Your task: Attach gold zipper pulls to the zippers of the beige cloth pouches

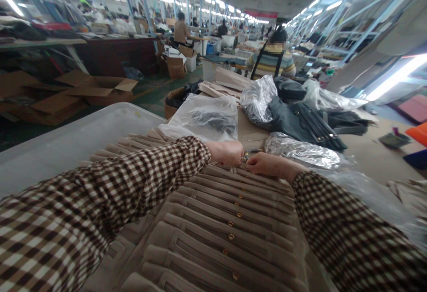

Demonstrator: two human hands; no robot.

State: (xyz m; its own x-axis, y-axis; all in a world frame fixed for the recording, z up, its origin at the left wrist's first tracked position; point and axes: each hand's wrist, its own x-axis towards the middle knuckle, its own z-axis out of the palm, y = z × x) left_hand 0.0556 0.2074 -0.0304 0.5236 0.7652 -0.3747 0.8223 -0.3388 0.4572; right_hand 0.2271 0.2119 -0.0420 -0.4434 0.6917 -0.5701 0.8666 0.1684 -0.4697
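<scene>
Both my arms, in brown-and-white checked sleeves, reach forward over a fanned row of several taupe leather pieces (213, 221), each with a small brass stud. My left hand (227, 152) and my right hand (267, 164) meet at the far end of the row. Their fingers are closed in a pinch on a small metal fitting (246, 157) between them. What the fitting is attached to is too small to tell.
A clear plastic lid or bin (76, 141) lies to the left. Beyond the hands are plastic bags (203, 118), dark bags with straps (300, 118) and a crinkled clear bag (300, 150). Flattened cardboard boxes (83, 90) lie on the floor. A seated person (273, 56) works ahead.
</scene>
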